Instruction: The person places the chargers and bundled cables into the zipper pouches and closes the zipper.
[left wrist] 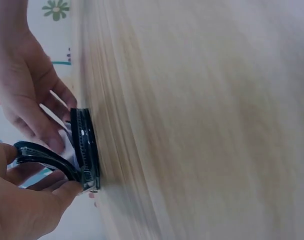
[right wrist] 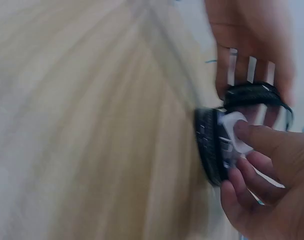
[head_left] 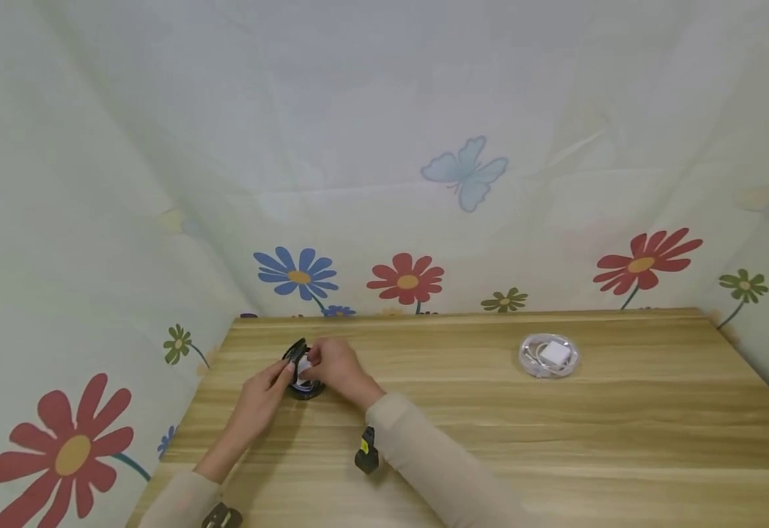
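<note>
A small round black zip case (head_left: 304, 394) stands unzipped on the left part of the wooden table, its lid raised. My left hand (head_left: 257, 405) pinches the lid (left wrist: 44, 156) near the hinge, thumb and fingers on either side of it. From the right, my right hand (head_left: 341, 369) reaches into the case opening. Its thumb and fingers hold a small white block (right wrist: 234, 131), which sits at the mouth of the case bottom (right wrist: 210, 146). The lining and the rest of the contents are mostly hidden by the fingers.
A clear round case (head_left: 522, 356) with a white charger plug (head_left: 556, 353) and a coiled white cable lies farther right on the wooden table (head_left: 622, 425). A flower-printed cloth (head_left: 358, 183) hangs behind the table's back edge and along its sides.
</note>
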`<state>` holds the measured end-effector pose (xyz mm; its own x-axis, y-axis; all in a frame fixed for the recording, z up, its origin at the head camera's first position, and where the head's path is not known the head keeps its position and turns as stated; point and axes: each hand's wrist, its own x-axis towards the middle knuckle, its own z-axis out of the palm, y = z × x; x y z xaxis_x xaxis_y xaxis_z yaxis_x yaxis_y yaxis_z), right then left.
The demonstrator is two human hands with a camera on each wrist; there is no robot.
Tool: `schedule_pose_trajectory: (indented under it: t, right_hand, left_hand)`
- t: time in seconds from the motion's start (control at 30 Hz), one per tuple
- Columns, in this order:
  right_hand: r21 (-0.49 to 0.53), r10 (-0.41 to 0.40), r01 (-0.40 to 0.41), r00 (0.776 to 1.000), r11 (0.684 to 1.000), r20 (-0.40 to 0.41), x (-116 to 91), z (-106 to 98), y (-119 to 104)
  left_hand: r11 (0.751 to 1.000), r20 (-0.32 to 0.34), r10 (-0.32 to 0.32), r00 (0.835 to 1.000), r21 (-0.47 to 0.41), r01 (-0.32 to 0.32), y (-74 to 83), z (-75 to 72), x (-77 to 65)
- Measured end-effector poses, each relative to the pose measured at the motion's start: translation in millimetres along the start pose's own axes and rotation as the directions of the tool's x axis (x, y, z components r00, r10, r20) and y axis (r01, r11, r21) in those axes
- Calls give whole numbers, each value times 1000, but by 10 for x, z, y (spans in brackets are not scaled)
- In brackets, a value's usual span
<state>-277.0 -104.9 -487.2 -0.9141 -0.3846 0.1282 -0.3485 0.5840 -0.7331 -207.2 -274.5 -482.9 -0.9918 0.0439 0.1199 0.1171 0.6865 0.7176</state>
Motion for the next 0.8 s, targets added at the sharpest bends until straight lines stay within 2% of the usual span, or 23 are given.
schedule_pose_trajectory:
  t: [0.17, 0.3, 0.4, 0.47, 0.53, 0.63, 0.7, 0.8]
  right_hand:
    - [-43, 40, -42, 998, 998, -39, -33, 42, -34]
    - [-37, 3, -3, 1000, 999, 2, -10, -12, 6]
    - [14, -8, 7, 998, 1000, 65, -3, -97, 72]
    - [51, 13, -19, 994, 999, 106, -17, -160, 122]
    - [82, 43, -53, 991, 995, 124, -36, -220, 172]
    - [125, 84, -102, 987, 987, 135, -66, -299, 236]
    - [150, 101, -123, 984, 981, 146, -85, -345, 271]
    - [181, 111, -143, 978, 973, 176, -102, -392, 304]
  left_hand:
    - [1000, 43, -21, 999, -20, 22, 12, -7, 12]
    - [1000, 51, -13, 999, -3, 13, 4, -13, 22]
    - [999, 39, 31, 999, 39, -32, -9, 0, 25]
    - [990, 36, 99, 994, 95, -102, -21, 19, 24]
    - [964, 43, 191, 981, 179, -196, -32, 47, 30]
    - [893, 72, 335, 939, 292, -341, -35, 91, 48]
    - [846, 98, 395, 913, 347, -404, -36, 117, 73]
    - [790, 155, 445, 882, 396, -469, -54, 117, 138]
